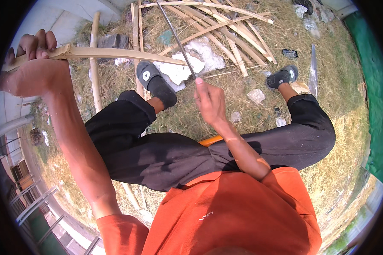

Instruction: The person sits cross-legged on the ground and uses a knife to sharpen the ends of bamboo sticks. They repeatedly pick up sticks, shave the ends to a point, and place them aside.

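My left hand (36, 70) is raised at the far left, its fingers wrapped round one end of a split bamboo strip (115, 53). The strip stretches right across the view, its free end above a broken white stone slab (179, 73). Near the middle my right hand (210, 101) is closed on the lower end of a long, thin dark metal blade (174, 36), seen edge-on. Tilted up and to the left, the blade passes close to the strip's free end; whether they touch I cannot tell. Its handle is hidden in my fist.
Several bamboo strips (230, 32) lie piled on dry grass ahead. Two upright poles, one of them a bamboo pole (94, 76), stand out at left. A flat metal blade (313, 70) lies beyond my right foot (282, 76). Green sheeting (368, 80) borders the right side.
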`<state>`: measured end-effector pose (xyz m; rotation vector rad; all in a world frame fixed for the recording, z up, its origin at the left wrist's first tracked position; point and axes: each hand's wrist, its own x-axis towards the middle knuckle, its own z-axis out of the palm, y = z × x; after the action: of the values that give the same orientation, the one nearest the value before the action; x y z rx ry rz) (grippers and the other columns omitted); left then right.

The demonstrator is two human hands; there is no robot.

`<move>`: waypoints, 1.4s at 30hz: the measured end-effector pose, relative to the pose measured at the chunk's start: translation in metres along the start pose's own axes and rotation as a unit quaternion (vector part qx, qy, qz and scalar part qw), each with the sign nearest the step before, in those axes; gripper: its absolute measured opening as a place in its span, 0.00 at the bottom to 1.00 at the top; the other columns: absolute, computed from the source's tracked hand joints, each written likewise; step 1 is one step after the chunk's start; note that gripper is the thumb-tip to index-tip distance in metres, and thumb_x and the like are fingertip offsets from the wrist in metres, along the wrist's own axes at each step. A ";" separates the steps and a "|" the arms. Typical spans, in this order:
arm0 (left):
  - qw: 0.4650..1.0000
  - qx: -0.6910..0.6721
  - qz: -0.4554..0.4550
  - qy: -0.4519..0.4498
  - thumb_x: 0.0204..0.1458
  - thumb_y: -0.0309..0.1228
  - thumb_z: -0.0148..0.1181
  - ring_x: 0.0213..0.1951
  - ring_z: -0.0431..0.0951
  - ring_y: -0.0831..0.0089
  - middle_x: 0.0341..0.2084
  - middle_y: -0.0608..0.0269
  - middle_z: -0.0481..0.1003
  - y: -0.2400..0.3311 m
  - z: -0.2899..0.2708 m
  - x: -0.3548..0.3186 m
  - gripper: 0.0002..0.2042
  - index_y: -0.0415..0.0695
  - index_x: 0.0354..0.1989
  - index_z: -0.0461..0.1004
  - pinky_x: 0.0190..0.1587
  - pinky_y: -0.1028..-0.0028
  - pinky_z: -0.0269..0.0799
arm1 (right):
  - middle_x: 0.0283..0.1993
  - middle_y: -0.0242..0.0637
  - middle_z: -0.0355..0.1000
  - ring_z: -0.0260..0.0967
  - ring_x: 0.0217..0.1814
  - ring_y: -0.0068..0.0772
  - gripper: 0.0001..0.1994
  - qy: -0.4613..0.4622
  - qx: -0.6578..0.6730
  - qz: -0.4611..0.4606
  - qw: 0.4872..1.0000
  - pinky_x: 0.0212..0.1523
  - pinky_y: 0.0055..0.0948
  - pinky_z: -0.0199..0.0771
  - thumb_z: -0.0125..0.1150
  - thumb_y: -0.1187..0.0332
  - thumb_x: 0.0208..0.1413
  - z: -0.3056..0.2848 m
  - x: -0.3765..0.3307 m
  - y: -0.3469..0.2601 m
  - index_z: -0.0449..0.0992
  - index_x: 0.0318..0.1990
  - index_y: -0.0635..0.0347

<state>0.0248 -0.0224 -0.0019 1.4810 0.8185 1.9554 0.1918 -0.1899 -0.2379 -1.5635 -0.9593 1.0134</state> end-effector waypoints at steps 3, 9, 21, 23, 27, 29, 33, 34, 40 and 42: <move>1.000 0.004 0.023 0.001 0.51 0.43 0.45 0.15 0.48 0.75 0.12 0.67 0.48 0.004 0.011 -0.004 0.11 0.54 0.27 0.53 0.23 0.72 0.48 | 0.11 0.29 0.58 0.58 0.14 0.21 0.29 0.009 0.005 -0.010 1.000 0.17 0.27 0.55 0.43 0.48 0.65 0.001 0.003 -0.002 0.69 0.18 0.62; 0.999 0.011 0.045 0.003 0.43 0.36 0.47 0.17 0.50 0.72 0.13 0.66 0.51 -0.006 -0.005 0.007 0.13 0.49 0.16 0.51 0.25 0.69 0.51 | 0.11 0.30 0.60 0.58 0.14 0.22 0.31 0.016 -0.008 0.024 1.000 0.18 0.28 0.56 0.42 0.46 0.65 -0.004 0.001 0.011 0.69 0.17 0.62; 0.990 0.062 0.113 -0.050 0.43 0.36 0.45 0.20 0.55 0.72 0.13 0.65 0.56 -0.011 -0.004 0.003 0.10 0.44 0.18 0.62 0.34 0.65 0.61 | 0.13 0.35 0.63 0.61 0.17 0.31 0.32 -0.051 -0.116 0.143 0.982 0.24 0.35 0.61 0.43 0.44 0.63 0.001 -0.001 0.034 0.70 0.17 0.63; 0.993 0.024 0.085 -0.073 0.44 0.36 0.44 0.19 0.56 0.73 0.12 0.65 0.57 -0.013 -0.017 0.008 0.11 0.44 0.17 0.63 0.35 0.63 0.63 | 0.14 0.37 0.64 0.63 0.18 0.34 0.32 -0.038 -0.055 0.111 0.992 0.26 0.37 0.62 0.44 0.44 0.62 0.000 -0.006 0.024 0.70 0.17 0.64; 0.990 -0.004 0.069 -0.125 0.47 0.38 0.42 0.17 0.57 0.74 0.10 0.67 0.56 -0.014 -0.024 0.016 0.13 0.46 0.15 0.63 0.37 0.60 0.65 | 0.14 0.39 0.65 0.64 0.19 0.37 0.33 -0.065 -0.088 0.122 0.987 0.27 0.38 0.62 0.44 0.44 0.62 0.002 -0.003 0.041 0.70 0.17 0.66; 0.988 -0.011 0.063 -0.137 0.49 0.41 0.41 0.15 0.56 0.75 0.10 0.68 0.57 -0.013 -0.026 0.019 0.15 0.47 0.16 0.64 0.38 0.59 0.66 | 0.13 0.39 0.64 0.63 0.18 0.36 0.33 -0.078 -0.150 0.175 0.970 0.26 0.39 0.62 0.43 0.44 0.62 0.003 -0.003 0.066 0.70 0.16 0.66; 0.984 -0.035 0.062 -0.166 0.57 0.45 0.42 0.15 0.61 0.70 0.11 0.65 0.60 -0.015 -0.036 0.020 0.20 0.44 0.19 0.67 0.38 0.52 0.70 | 0.14 0.42 0.65 0.63 0.19 0.39 0.33 -0.049 -0.140 0.189 0.971 0.27 0.41 0.62 0.43 0.45 0.62 -0.006 0.001 0.058 0.71 0.17 0.67; 0.984 -0.016 0.079 -0.160 0.59 0.44 0.43 0.14 0.62 0.69 0.11 0.64 0.60 -0.014 -0.033 0.020 0.21 0.43 0.20 0.67 0.38 0.50 0.72 | 0.14 0.43 0.66 0.64 0.19 0.40 0.32 -0.040 -0.133 0.171 0.975 0.28 0.42 0.63 0.43 0.45 0.62 -0.010 0.005 0.047 0.72 0.17 0.67; 0.992 -0.005 0.105 -0.064 0.57 0.28 0.47 0.09 0.58 0.69 0.08 0.61 0.54 -0.007 0.007 0.000 0.15 0.39 0.17 0.62 0.36 0.46 0.77 | 0.14 0.43 0.66 0.65 0.19 0.40 0.33 -0.060 -0.235 0.126 0.962 0.28 0.41 0.64 0.42 0.44 0.62 0.007 0.001 0.084 0.73 0.18 0.66; 0.993 -0.001 0.102 -0.066 0.54 0.24 0.46 0.08 0.56 0.69 0.07 0.61 0.52 -0.006 -0.003 0.005 0.14 0.40 0.15 0.60 0.33 0.48 0.78 | 0.14 0.42 0.66 0.65 0.19 0.39 0.33 -0.046 -0.234 0.160 0.958 0.27 0.40 0.64 0.41 0.43 0.62 -0.002 -0.001 0.099 0.72 0.18 0.66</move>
<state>0.0205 -0.0151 -0.0035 1.7306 0.6276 1.9760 0.2028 -0.2094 -0.3340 -2.1334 -1.0868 1.1418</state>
